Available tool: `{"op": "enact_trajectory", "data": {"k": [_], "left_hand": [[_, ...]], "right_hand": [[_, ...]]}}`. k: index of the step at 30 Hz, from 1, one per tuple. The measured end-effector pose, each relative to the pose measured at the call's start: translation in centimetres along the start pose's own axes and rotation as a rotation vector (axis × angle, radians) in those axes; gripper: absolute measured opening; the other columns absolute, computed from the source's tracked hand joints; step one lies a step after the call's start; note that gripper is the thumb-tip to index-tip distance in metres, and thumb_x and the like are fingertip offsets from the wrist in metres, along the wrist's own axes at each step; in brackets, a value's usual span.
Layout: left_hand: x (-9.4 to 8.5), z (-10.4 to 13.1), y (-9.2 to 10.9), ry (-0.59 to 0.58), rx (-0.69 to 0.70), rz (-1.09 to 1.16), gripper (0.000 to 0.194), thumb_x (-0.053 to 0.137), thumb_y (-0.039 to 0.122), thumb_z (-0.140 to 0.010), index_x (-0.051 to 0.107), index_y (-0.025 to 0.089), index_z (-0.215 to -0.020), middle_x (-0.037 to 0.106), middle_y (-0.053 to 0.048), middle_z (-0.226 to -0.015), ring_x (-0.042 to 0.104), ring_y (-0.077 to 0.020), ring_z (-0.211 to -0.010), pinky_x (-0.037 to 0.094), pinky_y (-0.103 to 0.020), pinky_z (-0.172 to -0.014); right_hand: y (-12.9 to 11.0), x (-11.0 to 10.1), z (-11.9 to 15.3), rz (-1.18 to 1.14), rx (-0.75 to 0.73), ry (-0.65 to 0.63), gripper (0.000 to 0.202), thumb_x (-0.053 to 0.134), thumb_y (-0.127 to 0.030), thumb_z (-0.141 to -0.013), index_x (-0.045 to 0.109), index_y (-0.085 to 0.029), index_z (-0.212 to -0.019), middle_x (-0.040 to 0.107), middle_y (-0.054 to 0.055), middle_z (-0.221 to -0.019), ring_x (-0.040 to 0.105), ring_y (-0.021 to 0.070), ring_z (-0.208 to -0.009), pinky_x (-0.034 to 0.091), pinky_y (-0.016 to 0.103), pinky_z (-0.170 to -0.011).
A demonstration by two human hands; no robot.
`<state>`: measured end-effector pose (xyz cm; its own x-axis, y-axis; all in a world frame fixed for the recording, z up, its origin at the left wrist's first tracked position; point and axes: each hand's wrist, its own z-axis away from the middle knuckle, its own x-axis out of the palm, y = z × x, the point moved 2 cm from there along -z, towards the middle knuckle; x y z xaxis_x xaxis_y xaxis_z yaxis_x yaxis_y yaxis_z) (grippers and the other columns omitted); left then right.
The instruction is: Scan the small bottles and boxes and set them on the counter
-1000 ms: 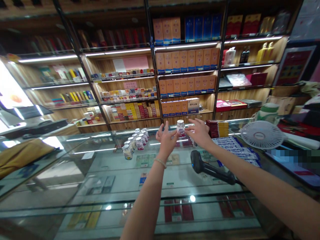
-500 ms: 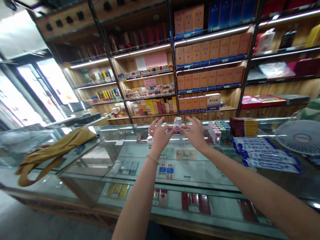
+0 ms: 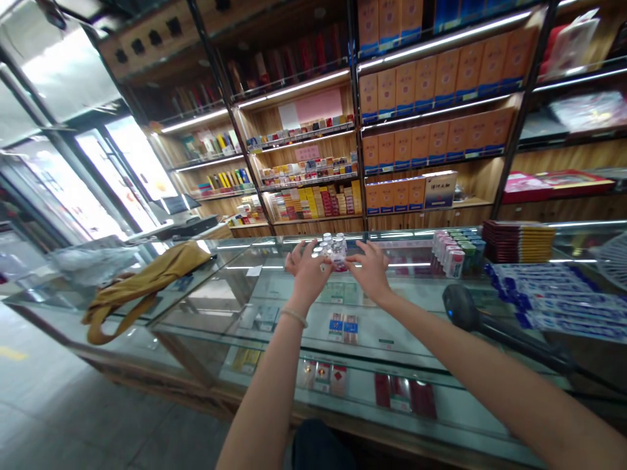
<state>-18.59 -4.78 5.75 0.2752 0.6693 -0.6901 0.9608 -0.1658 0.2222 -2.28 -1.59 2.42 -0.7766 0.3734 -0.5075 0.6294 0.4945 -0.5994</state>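
Note:
Above the glass counter top, a small clear jar with dark pink contents sits between my two hands. My left hand pinches it from the left with thumb and finger, the other fingers raised. From the right, the fingertips of my right hand press on its side. Several similar jars with pale lids stand close together just behind it, partly hidden by my left hand. Whether the held jar touches the glass I cannot tell.
The glass display counter holds flat packs inside. On top, at right, are small bottles, stacked dark red and yellow packs, blue-white packets and a black handheld scanner. A mustard bag lies at left.
Both hands have brought the jar lower and left, in front of the other jars. The camera view has turned left, and the scanner now shows beside my right forearm.

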Motion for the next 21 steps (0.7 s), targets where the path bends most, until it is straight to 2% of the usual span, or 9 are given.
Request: {"op": "enact_trajectory", "data": {"k": [7, 14, 21], "left_hand": [[2.5, 1.6, -1.8, -0.053, 0.084, -0.13, 0.006, 0.073, 0.031, -0.08, 0.078, 0.029, -0.077, 0.055, -0.003, -0.149, 0.033, -0.0366, -0.144, 0.015, -0.066, -0.117], [3.7, 2.3, -2.5, -0.132, 0.154, -0.214, 0.008, 0.071, 0.029, -0.081, 0.079, 0.029, -0.082, 0.051, -0.003, -0.152, 0.034, -0.0348, -0.145, 0.013, -0.063, -0.119], [4.4, 2.8, -3.0, -0.079, 0.192, -0.255, 0.008, 0.072, 0.033, -0.081, 0.076, 0.026, -0.081, 0.05, -0.005, -0.153, 0.034, -0.036, -0.144, 0.012, -0.062, -0.118]], "right_hand": [[1.5, 2.9, 1.1, 0.077, -0.003, -0.096, 0.015, 0.065, -0.032, -0.09, 0.08, -0.028, -0.092, 0.057, 0.007, -0.146, 0.038, 0.0316, -0.141, 0.028, 0.058, -0.111], [2.4, 4.6, 1.7, 0.128, 0.015, -0.166, 0.015, 0.065, -0.03, -0.09, 0.08, -0.027, -0.091, 0.056, 0.006, -0.147, 0.035, 0.0296, -0.142, 0.027, 0.052, -0.111], [2.7, 5.2, 1.9, 0.157, -0.001, -0.189, 0.016, 0.063, -0.03, -0.091, 0.078, -0.027, -0.095, 0.057, 0.006, -0.146, 0.037, 0.0297, -0.14, 0.026, 0.052, -0.11]]}}
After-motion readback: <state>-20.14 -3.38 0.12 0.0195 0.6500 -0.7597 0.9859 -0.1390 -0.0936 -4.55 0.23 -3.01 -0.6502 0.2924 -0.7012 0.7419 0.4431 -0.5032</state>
